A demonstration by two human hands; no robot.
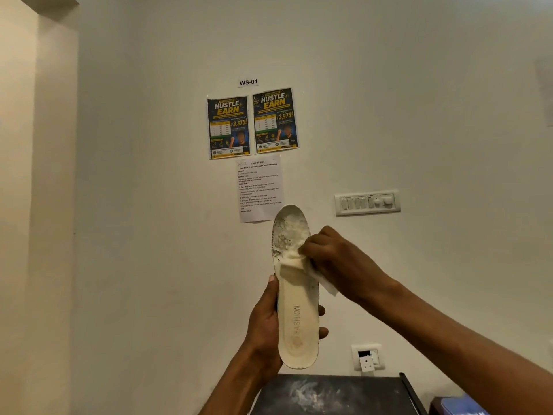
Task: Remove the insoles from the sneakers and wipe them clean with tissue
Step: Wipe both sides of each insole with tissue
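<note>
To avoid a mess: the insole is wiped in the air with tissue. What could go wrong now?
The left hand grips only the heel half of the insole, so the right hand pressing the tissue may bend the toe end. Loose white residue may fall onto the dark surface.

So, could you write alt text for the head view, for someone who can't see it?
A left hand holds a pale insole upright before a wall while the right hand presses a tissue on its dusty toe half. Two posters and a printed sheet hang on the wall; a dark surface lies below.
</note>
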